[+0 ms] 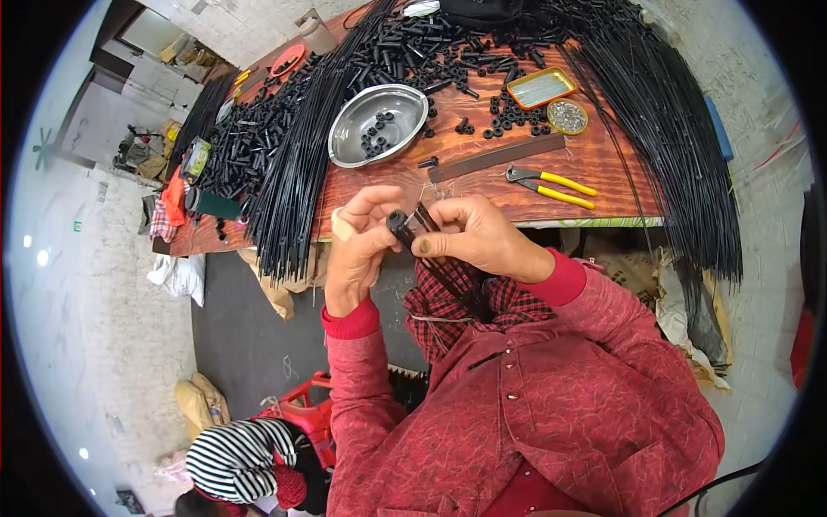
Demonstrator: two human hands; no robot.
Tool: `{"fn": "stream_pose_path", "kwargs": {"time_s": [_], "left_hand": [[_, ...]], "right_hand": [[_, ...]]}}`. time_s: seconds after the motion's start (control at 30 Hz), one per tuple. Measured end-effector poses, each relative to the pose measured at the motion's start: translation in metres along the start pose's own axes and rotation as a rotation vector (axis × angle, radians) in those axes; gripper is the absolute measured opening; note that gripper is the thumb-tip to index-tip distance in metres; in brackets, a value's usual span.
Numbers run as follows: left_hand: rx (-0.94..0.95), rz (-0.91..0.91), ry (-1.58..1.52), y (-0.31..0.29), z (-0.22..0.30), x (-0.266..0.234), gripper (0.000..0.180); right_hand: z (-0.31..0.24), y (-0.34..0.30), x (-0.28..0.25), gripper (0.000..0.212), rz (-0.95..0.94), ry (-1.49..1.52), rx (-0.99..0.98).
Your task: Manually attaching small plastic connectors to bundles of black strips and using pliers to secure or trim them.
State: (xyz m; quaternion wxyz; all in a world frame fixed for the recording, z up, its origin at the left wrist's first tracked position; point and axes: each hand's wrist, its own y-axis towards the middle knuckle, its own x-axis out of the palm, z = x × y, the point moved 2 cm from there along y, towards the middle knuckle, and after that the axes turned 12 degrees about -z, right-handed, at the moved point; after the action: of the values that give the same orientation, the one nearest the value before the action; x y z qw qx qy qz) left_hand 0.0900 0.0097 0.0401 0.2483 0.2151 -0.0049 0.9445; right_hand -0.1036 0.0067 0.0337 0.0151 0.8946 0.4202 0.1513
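Observation:
In front of my chest, just off the table's near edge, both hands work close together. My left hand point(355, 252) closes its thumb and fingers around a short black cylindrical piece point(397, 221) with a round end facing up. A pale patch, like tape, is on one of its fingers. Right beside it, my right hand point(487, 239) pinches thin black rods point(448, 277) that slant down toward my lap; how many is unclear. Where rods and cylinder meet is partly hidden by my fingers. Beyond the hands is a steel bowl point(343, 129) with several small black rings in it.
On the wooden table point(465, 194) lie yellow-handled pincers point(560, 186), a dark metal bar point(495, 158), a yellow tray point(510, 92) of thin wires and a round dish point(550, 115) of small metal bits. Bundled black rods point(297, 181) hang over its edge. Another person point(245, 461) is at lower left.

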Motion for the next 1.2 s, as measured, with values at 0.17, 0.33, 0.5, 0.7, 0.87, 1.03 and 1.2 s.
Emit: {"fn": "stream_pose_path", "kwargs": {"time_s": [0.17,0.33,0.5,0.7,0.87,1.03,1.2], "left_hand": [[0.136,0.177,0.29,-0.007,0.021,0.031,0.044],[0.095,0.324,0.49,-0.008,0.026,0.045,0.035],[0.124,0.273,0.464,-0.012,0.028,0.043,0.033],[0.11,0.286,0.495,-0.014,0.026,0.033,0.035],[0.144,0.315,0.48,-0.011,0.02,0.031,0.035],[0.133,0.323,0.488,-0.011,0.016,0.023,0.036],[0.172,0.337,0.495,-0.008,0.014,0.022,0.036]], "right_hand": [[0.005,0.008,0.003,0.018,0.152,-0.087,-0.057],[0.007,0.01,0.01,0.015,0.196,-0.124,-0.139],[0.008,0.009,0.004,0.015,0.063,-0.022,-0.176],[0.0,0.007,-0.007,0.016,0.04,-0.232,-0.115],[-0.005,0.01,-0.01,0.018,0.061,-0.397,-0.079],[-0.018,0.011,-0.008,0.024,0.074,-0.673,-0.11],[-0.014,0.021,-0.014,0.023,0.07,-0.694,-0.056]]}}
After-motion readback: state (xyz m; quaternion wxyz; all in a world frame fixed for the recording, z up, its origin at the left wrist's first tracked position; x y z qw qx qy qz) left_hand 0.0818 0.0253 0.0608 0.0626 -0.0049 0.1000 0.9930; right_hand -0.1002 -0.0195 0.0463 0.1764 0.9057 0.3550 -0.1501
